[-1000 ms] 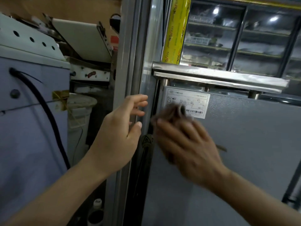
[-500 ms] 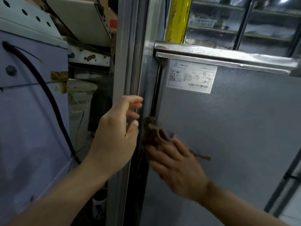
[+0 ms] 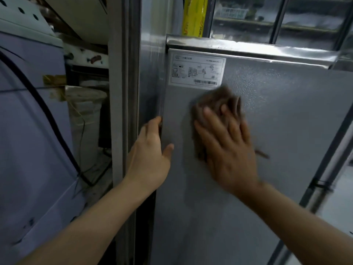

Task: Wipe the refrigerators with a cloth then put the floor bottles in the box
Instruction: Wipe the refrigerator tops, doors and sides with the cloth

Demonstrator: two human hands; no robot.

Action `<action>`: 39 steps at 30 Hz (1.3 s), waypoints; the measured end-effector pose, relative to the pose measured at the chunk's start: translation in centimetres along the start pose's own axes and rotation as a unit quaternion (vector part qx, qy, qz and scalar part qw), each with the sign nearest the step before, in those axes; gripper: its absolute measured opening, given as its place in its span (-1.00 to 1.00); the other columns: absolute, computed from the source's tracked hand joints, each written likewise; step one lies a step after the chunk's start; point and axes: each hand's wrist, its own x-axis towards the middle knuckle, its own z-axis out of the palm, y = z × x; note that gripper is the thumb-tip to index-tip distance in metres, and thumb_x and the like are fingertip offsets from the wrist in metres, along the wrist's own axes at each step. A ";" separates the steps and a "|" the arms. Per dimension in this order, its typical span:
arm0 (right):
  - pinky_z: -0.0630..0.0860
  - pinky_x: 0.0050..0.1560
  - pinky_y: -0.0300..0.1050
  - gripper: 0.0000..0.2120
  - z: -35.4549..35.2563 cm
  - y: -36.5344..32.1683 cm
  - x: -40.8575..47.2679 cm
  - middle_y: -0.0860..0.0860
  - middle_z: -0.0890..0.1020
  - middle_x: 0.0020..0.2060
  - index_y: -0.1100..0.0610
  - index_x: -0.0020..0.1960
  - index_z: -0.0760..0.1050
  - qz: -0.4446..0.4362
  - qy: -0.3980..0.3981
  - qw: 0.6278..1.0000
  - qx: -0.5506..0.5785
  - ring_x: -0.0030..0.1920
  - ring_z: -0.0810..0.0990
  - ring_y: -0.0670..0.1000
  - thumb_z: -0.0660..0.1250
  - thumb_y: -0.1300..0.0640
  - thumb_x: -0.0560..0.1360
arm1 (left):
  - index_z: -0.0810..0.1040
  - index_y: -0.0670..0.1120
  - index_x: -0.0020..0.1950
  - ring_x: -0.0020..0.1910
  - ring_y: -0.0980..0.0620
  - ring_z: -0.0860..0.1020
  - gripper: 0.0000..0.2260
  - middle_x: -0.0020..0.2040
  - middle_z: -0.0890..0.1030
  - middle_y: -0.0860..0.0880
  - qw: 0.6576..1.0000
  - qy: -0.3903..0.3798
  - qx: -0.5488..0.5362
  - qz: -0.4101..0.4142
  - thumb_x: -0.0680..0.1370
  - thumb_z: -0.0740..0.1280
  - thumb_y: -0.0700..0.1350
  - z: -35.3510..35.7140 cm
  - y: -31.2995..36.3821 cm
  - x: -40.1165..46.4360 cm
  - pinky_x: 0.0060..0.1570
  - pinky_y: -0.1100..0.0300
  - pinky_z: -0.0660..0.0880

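A: Where's your cloth (image 3: 215,104)?
B: Flat under your right hand (image 3: 227,148), fingers spread, pressed on the grey refrigerator panel (image 3: 286,150) just below the label (image 3: 197,70).
A: Your left hand (image 3: 149,155)?
B: Fingers hooked round the panel's left edge.

head: worn on person's head | faces forward, slightly down | close to refrigerator panel (image 3: 277,150) | single view
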 end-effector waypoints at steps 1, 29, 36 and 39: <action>0.01 0.45 0.15 -0.50 0.4 -0.7 -2.5 0.00 0.14 0.52 0.02 0.47 0.27 -0.025 -0.033 0.999 -0.003 0.49 0.13 0.19 0.13 0.09 0.52 | 0.20 -0.01 0.46 0.22 -0.04 0.45 -0.45 0.33 0.39 -0.03 1.000 0.011 0.009 0.000 0.52 0.34 -0.08 0.3 0.1 -0.1 0.18 -0.06 0.45; 0.06 0.45 0.15 -0.42 -4.1 9.3 -8.2 0.10 0.15 0.50 0.05 0.50 0.15 0.192 0.024 0.981 -0.028 0.51 0.03 0.17 0.17 -0.01 0.51 | 0.18 -0.06 0.43 0.26 -0.10 0.39 -0.45 0.32 0.39 -0.12 0.998 0.038 0.047 -0.029 0.51 0.30 0.04 4.0 -1.9 -3.0 0.16 0.03 0.39; 0.03 0.48 0.20 -0.47 -2.6 7.1 -13.7 0.29 0.15 0.47 0.24 0.46 0.18 0.247 0.031 0.968 -0.012 0.50 0.03 0.29 0.16 0.12 0.53 | 0.18 -0.07 0.44 0.27 -0.12 0.39 -0.43 0.33 0.38 -0.13 0.996 0.046 0.054 -0.048 0.50 0.31 0.04 4.2 -2.1 -3.0 0.16 0.00 0.38; -0.03 0.50 0.13 -0.42 -3.0 6.2 -17.1 0.22 0.11 0.47 0.22 0.46 0.14 0.211 -0.046 0.976 -0.038 0.51 0.00 0.24 0.15 0.08 0.49 | 0.18 -0.05 0.44 0.27 -0.11 0.38 -0.43 0.34 0.37 -0.11 0.997 0.044 0.042 -0.046 0.51 0.30 0.06 4.2 -2.2 -3.1 0.17 0.01 0.37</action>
